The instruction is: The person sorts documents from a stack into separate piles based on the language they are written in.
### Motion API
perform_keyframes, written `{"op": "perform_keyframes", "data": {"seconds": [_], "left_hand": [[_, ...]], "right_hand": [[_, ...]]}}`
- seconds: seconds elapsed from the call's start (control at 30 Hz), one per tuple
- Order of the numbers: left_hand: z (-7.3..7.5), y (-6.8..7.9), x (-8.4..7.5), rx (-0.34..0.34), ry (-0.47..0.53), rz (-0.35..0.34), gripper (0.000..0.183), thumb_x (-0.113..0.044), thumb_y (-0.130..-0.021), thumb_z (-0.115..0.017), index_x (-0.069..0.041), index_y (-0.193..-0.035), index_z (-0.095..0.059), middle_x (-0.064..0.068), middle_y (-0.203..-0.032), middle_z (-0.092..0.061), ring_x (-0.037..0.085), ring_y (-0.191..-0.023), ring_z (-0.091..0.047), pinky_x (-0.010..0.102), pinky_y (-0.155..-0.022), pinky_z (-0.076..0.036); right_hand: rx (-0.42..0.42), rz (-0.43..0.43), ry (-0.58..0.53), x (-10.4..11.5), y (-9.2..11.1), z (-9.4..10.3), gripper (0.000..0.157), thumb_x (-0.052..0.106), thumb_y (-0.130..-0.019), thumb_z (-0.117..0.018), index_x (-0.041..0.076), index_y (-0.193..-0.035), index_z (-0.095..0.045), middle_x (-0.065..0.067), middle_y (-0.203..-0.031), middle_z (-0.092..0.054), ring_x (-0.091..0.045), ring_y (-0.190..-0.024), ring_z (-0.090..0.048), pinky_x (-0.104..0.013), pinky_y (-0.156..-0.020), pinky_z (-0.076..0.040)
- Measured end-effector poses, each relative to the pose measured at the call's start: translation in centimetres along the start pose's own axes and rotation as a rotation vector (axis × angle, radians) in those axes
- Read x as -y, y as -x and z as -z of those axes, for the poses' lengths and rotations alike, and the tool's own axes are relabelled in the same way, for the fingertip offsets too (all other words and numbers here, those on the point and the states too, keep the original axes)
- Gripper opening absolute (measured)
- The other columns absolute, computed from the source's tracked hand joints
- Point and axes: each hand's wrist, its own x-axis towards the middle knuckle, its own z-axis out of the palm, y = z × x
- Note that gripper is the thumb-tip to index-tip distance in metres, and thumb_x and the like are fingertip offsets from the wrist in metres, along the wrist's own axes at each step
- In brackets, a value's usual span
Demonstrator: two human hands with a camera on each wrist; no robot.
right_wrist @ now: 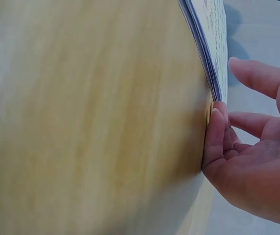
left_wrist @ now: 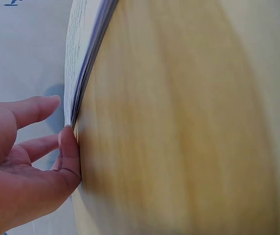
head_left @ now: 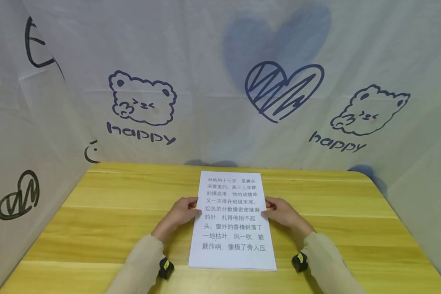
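Observation:
A stack of white paper sheets (head_left: 232, 261), its top page printed with lines of Chinese characters, lies on the wooden table between the two hands. My left hand (head_left: 181, 212) is at the stack's left side; in the left wrist view its lower fingers (left_wrist: 69, 152) touch the layered paper edge while the thumb stands apart. Mirroring it, my right hand (head_left: 282, 212) is at the right side. There the fingertips (right_wrist: 216, 129) meet the edge of the sheets, with the thumb spread away. From the head view, both thumb tips slightly overlap the page's side edges.
The yellow wood-grain table (head_left: 95, 228) reaches back to a pale cloth wall (head_left: 213, 122) with bear and heart drawings. Another cloth side (head_left: 7, 143) stands at the left. Small black devices with yellow marks, one of them (head_left: 166, 268) on the left, sit at both wrists.

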Motion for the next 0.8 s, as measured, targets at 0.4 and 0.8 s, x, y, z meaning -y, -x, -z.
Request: {"op": "perform_keyframes", "data": {"seconds": [0.4,0.8], "left_hand": [[0.02,0.03,0.04,0.017,0.018,-0.008,0.053,-0.001,-0.088,-0.064,0.010,-0.137,-0.046,0.011,-0.099,-0.053,0.022,-0.083,-0.047,0.027,-0.065,-0.040],[0.11,0.15,0.13,-0.016,0.007,-0.034,0.047,-0.004,-0.092,-0.061,0.002,-0.137,-0.050,0.017,-0.104,-0.060,0.022,-0.080,-0.050,0.027,-0.062,-0.043]], "right_hand": [[-0.030,-0.013,0.038,0.20,0.08,-0.23,0.052,0.002,-0.088,-0.066,-0.010,-0.135,-0.049,-0.009,-0.090,-0.050,-0.022,-0.082,-0.045,-0.031,-0.071,-0.036],[-0.135,-0.027,0.101,0.23,0.55,-0.41,0.054,0.005,-0.088,-0.066,-0.008,-0.137,-0.047,-0.013,-0.102,-0.058,-0.025,-0.088,-0.051,-0.035,-0.077,-0.043]]}}
